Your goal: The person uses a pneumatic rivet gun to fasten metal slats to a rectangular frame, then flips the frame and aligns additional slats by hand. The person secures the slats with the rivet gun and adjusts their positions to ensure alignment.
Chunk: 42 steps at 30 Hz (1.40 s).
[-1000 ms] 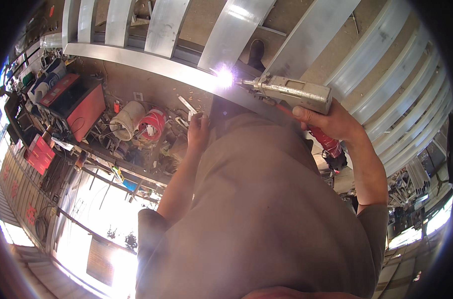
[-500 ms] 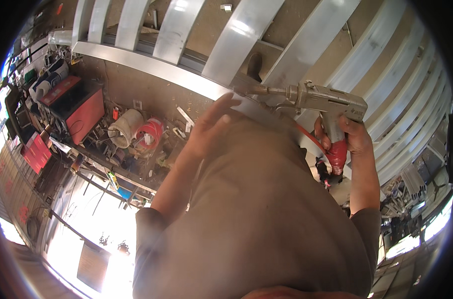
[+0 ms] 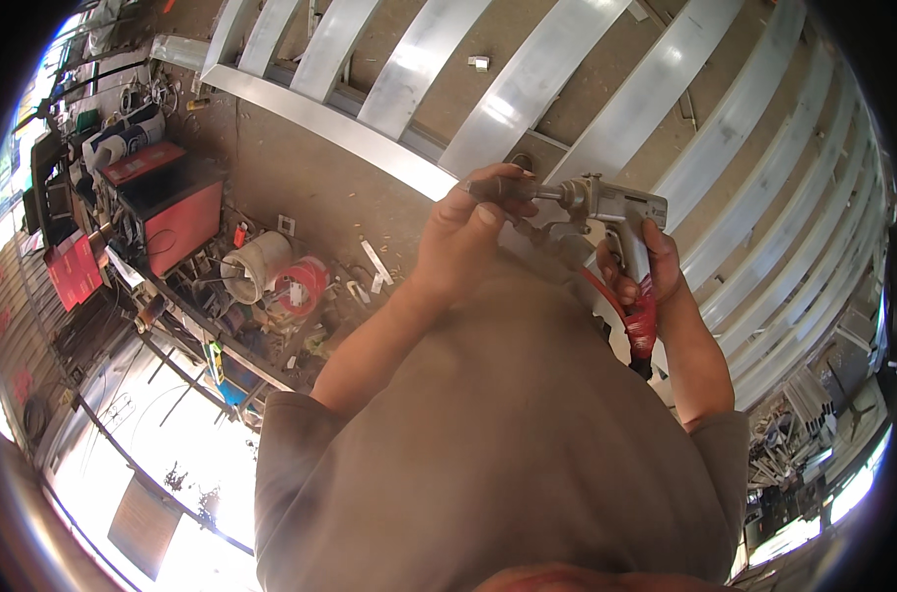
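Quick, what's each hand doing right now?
Left hand: curled around the dark cylindrical nozzle of the silver metal gun-shaped tool.
Right hand: closed around that tool's red-wrapped handle.

Grey pistol-shaped tool [image 3: 626,203] (red wrap [image 3: 642,321] low on grip [image 3: 631,247]), dark tip [image 3: 500,189] leftward in left hand [image 3: 463,235], grip in right hand [image 3: 663,268].

Room between silver slats [image 3: 533,81], rail [image 3: 350,138] across near ends

The handheld tool [image 3: 634,204] is dull silver-grey, its grip [image 3: 641,321] glossy red. Above and right of the tool, pale silver slats [image 3: 520,94] make stripes over a brown floor [image 3: 601,79]. Left of it are a red bucket [image 3: 315,281], an off-white bucket [image 3: 269,254] and a red-and-black box [image 3: 182,225]. Below it, the shirt [image 3: 527,424] is plain grey-brown.
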Motion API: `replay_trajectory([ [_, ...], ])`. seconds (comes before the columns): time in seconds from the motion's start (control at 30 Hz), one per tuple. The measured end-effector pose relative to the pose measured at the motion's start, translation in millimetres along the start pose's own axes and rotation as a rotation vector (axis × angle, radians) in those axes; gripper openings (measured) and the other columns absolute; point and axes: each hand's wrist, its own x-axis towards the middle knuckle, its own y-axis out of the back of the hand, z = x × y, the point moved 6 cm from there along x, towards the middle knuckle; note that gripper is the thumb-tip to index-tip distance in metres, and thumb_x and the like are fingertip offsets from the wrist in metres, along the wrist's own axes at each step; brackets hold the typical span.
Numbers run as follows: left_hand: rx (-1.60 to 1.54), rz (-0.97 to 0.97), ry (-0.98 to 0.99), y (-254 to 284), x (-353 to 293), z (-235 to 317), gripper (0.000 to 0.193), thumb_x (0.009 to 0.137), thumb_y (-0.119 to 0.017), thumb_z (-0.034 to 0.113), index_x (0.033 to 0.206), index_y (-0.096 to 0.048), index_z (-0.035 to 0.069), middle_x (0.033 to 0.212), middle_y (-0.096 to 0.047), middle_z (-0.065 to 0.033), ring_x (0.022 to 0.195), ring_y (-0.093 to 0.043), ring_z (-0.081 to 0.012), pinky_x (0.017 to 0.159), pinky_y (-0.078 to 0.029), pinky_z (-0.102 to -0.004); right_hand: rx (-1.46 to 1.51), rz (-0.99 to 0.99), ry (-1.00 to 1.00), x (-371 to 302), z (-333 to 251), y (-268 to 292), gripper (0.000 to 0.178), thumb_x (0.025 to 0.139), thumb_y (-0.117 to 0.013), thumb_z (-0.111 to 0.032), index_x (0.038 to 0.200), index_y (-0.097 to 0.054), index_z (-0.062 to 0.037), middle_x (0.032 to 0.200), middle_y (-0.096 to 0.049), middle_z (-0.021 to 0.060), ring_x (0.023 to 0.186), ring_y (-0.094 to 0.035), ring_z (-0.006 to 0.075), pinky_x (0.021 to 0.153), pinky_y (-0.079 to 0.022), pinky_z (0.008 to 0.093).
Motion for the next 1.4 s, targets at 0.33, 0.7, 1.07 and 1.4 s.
replay_trajectory([
  [0.33, -0.034, 0.123, 0.121, 10, -12, 2, 0.056, 0.099, -0.067, 0.041, 0.139, -0.058, 0.003, 0.121, -0.064, -0.0059, 0.105, -0.061, -0.0174, 0.098, -0.048, -0.0351, -0.086, -0.056, 0.030, 23, 10, -1, 0.072, 0.097, -0.056, -0.064, 0.130, -0.061, -0.0004, 0.074, -0.065, 0.0189, 0.041, -0.057, 0.0189, 0.040, -0.052, 0.0288],
  [0.7, -0.085, 0.000, -0.037, 44, 20, 37, 0.052, 0.097, -0.071, 0.025, 0.141, -0.057, 0.002, 0.128, -0.063, -0.0082, 0.111, -0.066, -0.0208, 0.095, -0.053, -0.0359, -0.053, 0.172, 0.105, 64, 10, -16, 0.072, 0.095, -0.059, -0.066, 0.125, -0.065, -0.0011, 0.077, -0.069, 0.0194, 0.047, -0.062, 0.0210, 0.044, -0.052, 0.0324],
  [1.07, 1.144, 0.021, 0.129, 252, 140, 74, 0.070, 0.094, -0.078, 0.026, 0.150, -0.047, -0.002, 0.124, -0.069, -0.0128, 0.111, -0.066, -0.0187, 0.096, -0.053, -0.0336, -0.714, 0.585, 0.211, 54, -29, -124, 0.049, 0.098, -0.071, -0.038, 0.128, -0.063, 0.0004, 0.104, -0.072, 0.0139, 0.078, -0.069, 0.0163, 0.069, -0.058, 0.0320],
  [1.4, 0.952, -0.259, 0.654, 260, 177, 24, 0.079, 0.095, -0.076, 0.027, 0.157, -0.036, -0.001, 0.122, -0.071, -0.0133, 0.110, -0.066, -0.0193, 0.084, -0.052, -0.0317, -0.734, 0.586, 0.063, 98, -19, -122, 0.054, 0.094, -0.078, -0.034, 0.134, -0.061, -0.0008, 0.103, -0.072, 0.0085, 0.080, -0.066, 0.0125, 0.072, -0.056, 0.0296],
])
